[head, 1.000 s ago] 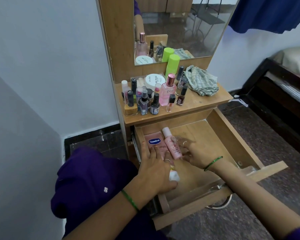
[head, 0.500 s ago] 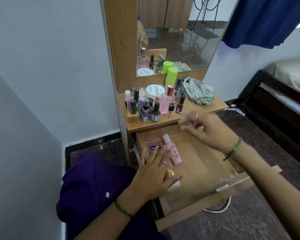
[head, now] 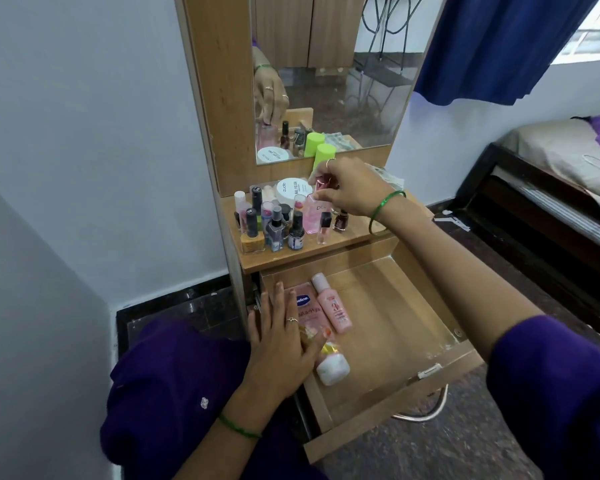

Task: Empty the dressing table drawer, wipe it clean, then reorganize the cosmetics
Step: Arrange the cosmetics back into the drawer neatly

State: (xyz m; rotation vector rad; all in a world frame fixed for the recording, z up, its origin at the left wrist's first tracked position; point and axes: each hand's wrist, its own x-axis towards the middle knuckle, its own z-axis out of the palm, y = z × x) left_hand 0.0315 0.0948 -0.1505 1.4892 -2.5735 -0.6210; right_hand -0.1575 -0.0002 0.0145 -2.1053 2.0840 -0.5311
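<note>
Drawer (head: 395,327) pulled wide open under the dressing table (head: 312,251), and two hands are busy in different places. The right hand (head: 350,192) is up on the table top, fingers curled round the rose-gold cap of a pink perfume bottle (head: 314,213), pinching it at the neck; the bottle stands upright among the crowd of cosmetics. The left hand (head: 281,344) lies flat with straight fingers at the drawer's left edge, resting on a pink Vaseline tube (head: 309,313) that lies along the left wall. Just beside that tube, touching it on the right, lies a pink lotion bottle (head: 333,306) with its pale cap pointing toward the back of the drawer. Nearer the front sits a white-capped container (head: 333,370), partly under the left hand's fingertips; what it is exactly, hard to say.

Up top, nail polish bottles (head: 274,223) stand packed on the left half of the table, a white Zudio nail polish remover jar (head: 290,190) behind them, and a lime green bottle (head: 323,157) against the mirror (head: 343,81). A dark red nail polish (head: 340,221) stands just under the right wrist. Green bangles circle both wrists, and a bed (head: 561,161) stands off to the right beneath a blue curtain (head: 492,46).
</note>
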